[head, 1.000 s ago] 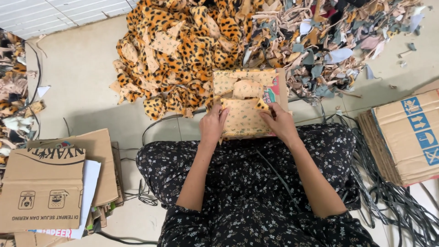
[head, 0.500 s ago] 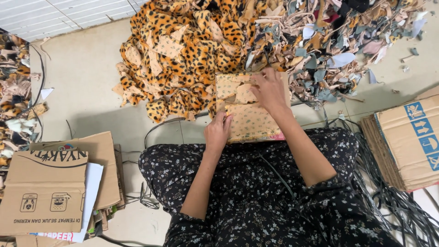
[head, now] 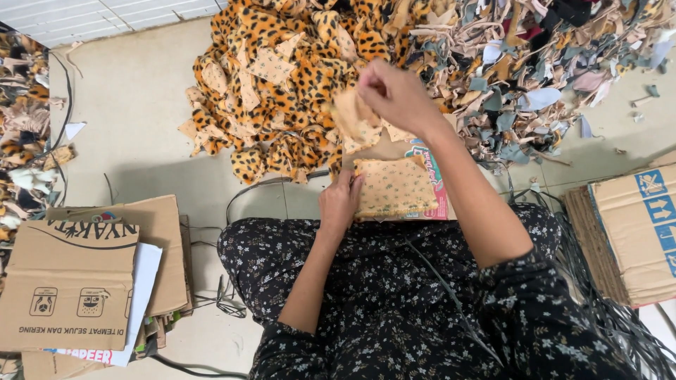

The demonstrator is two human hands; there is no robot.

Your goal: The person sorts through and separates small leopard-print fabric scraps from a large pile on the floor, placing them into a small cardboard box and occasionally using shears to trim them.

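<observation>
On lap, left hand flat, pressing fabric stack on cardboard; right hand pinching leopard-print scrap above.

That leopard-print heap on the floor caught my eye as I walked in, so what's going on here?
A person sits on the floor in front of a leopard-print scrap heap. The right hand holds a tan fabric piece lifted above the lap, pinched in its fingers. The left hand rests on the edge of a small stack of spotted fabric pieces lying on a cardboard sheet. Flattened boxes lie to the left.
</observation>
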